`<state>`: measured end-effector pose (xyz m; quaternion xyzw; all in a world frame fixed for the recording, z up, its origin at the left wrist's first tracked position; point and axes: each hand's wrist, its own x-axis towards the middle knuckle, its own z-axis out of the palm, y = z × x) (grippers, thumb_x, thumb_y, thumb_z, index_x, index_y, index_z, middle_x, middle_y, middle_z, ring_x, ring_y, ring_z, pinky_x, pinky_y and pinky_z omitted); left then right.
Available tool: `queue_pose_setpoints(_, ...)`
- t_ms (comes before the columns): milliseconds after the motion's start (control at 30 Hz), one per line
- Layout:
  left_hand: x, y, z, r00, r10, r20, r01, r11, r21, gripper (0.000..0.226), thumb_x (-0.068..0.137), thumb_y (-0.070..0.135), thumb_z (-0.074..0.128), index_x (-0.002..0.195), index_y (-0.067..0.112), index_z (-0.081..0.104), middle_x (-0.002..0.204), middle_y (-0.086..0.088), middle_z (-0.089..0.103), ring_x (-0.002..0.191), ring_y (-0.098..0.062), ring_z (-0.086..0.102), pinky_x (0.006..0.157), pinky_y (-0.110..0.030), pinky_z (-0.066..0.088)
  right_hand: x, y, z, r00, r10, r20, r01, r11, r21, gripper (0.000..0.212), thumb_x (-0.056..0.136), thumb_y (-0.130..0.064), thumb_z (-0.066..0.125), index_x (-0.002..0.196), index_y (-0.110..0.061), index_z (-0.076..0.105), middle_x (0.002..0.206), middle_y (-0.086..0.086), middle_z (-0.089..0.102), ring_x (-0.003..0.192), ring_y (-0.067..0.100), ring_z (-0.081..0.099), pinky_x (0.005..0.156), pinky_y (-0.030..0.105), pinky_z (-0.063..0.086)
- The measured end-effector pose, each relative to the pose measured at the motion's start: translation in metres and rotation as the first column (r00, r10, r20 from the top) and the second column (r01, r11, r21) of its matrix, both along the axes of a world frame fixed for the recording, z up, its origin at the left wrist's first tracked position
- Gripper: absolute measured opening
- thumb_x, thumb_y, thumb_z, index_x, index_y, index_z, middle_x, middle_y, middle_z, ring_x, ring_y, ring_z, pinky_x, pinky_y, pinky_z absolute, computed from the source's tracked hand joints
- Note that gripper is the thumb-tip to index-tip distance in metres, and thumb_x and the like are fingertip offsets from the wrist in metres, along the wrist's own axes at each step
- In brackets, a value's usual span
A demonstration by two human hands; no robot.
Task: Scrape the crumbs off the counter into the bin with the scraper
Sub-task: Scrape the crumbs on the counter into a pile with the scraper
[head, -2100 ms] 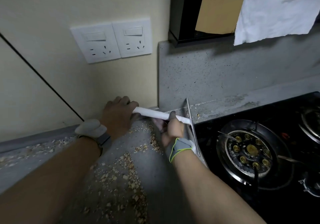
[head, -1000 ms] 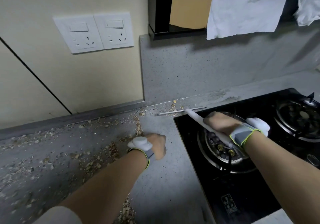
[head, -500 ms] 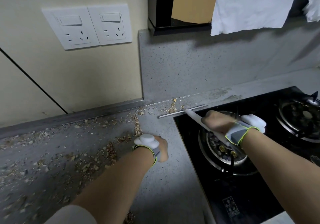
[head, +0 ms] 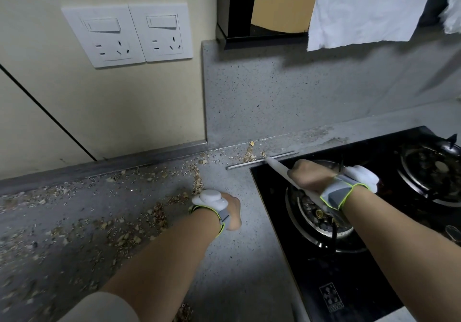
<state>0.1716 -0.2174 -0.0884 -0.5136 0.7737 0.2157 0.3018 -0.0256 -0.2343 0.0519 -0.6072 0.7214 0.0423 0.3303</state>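
1. As seen from the head camera, the right hand (head: 310,178) lies right of centre in the frame, its grip closed round the white handle of the scraper (head: 279,170), above the black gas hob (head: 349,259).
2. Scraper blade: a thin metal strip lying on the grey bench (head: 237,259) along the hob's upper-left edge, with the handle slanting down-right into the hand.
3. Left hand (head: 233,213): at the frame's centre, low over the bench and largely hidden behind its wrist strap; whether its grip is open or closed cannot be told, and nothing is seen in it.
4. Crumbs (head: 154,215): scattered across the bench through the left half of the frame, with a small cluster just above the blade near the speckled backsplash (head: 299,92).
5. Upper left of the frame: two white wall sockets (head: 128,34) on the cream wall.
6. Upper right of the frame: a white cloth (head: 369,9) hanging over the backsplash.
7. Bin: not visible in this view.
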Motion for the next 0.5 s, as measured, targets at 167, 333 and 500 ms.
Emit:
queue_pose_setpoints(167, -0.002, 0.003, -0.001, 0.999, 0.038, -0.003, -0.038, 0.999, 0.038, 0.053, 0.101, 0.029, 0.043, 0.144, 0.000, 0.032, 0.149, -0.015, 0.039, 0.134, -0.028, 0.041, 0.105, -0.033, 0.034, 0.005, 0.004, -0.001, 0.985, -0.084, 0.152, 0.081, 0.996, 0.023, 0.027, 0.096, -0.015, 0.039, 0.075, -0.003, 0.052, 0.049, 0.011, 0.049, 0.029, 0.019, 0.046, 0.030, 0.009, 0.027)
queue_pose_setpoints(333, 0.003, 0.004, -0.008, 0.998, -0.019, 0.054, 0.019, 1.000, 0.002, 0.053, 0.102, 0.030, 0.040, 0.148, 0.007, 0.026, 0.153, -0.010, 0.035, 0.137, -0.024, 0.038, 0.104, -0.030, 0.033, -0.001, 0.015, 0.006, 0.950, -0.192, 0.246, 0.178, 0.981, 0.079, 0.025, 0.095, -0.010, 0.037, 0.074, -0.004, 0.050, 0.039, 0.008, 0.046, 0.019, 0.014, 0.039, 0.032, 0.013, 0.033)
queue_pose_setpoints(500, 0.007, -0.003, 0.003, 1.000, 0.001, 0.023, -0.002, 1.000, 0.013, 0.041, 0.097, 0.035, 0.041, 0.132, 0.013, 0.046, 0.137, -0.011, 0.047, 0.118, -0.026, 0.052, 0.088, -0.030, 0.039, 0.015, 0.016, -0.002, 0.945, -0.196, 0.260, 0.185, 0.981, 0.065, 0.024, 0.097, -0.010, 0.036, 0.080, -0.002, 0.050, 0.051, 0.012, 0.046, 0.018, 0.012, 0.038, 0.031, 0.014, 0.033)
